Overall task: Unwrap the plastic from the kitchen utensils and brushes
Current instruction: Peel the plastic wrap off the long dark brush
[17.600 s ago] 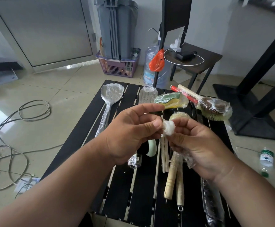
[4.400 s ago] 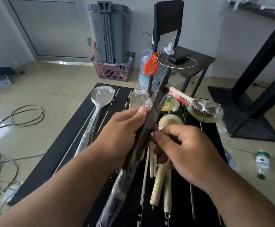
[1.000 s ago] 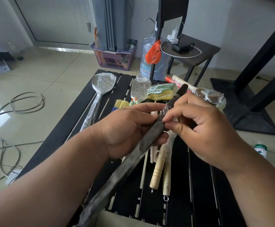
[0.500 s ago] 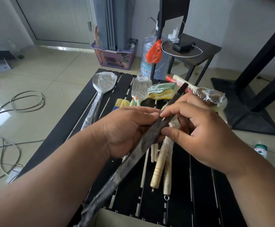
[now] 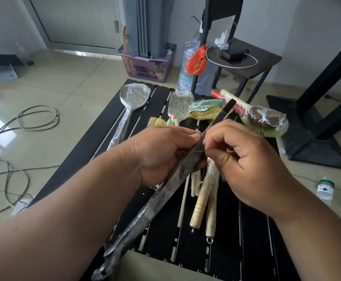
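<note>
My left hand (image 5: 161, 153) grips a long black utensil (image 5: 155, 203) wrapped in clear plastic and holds it slanted over the black slatted table (image 5: 246, 236). My right hand (image 5: 246, 161) pinches the plastic film on its upper shaft, right beside my left fingertips. The bare black tip pokes out past both hands. Still wrapped on the table lie a large spoon (image 5: 132, 98), a slotted spatula (image 5: 178, 103), a green-yellow sponge (image 5: 204, 108) and a round scrub brush (image 5: 265, 120). Wooden-handled brushes (image 5: 201, 199) lie under my hands.
A small bristle brush (image 5: 155, 121) lies behind my left hand. On the floor are loose cables (image 5: 13, 138) at left and a small bottle (image 5: 326, 188) at right. Behind the table stand a purple basket (image 5: 145, 65), a water jug (image 5: 189, 65) and a dark side table (image 5: 246, 59).
Over the last second my right hand slid a little down the utensil's shaft toward my left fingertips, pinching the film. The utensil stays slanted in my left hand.
</note>
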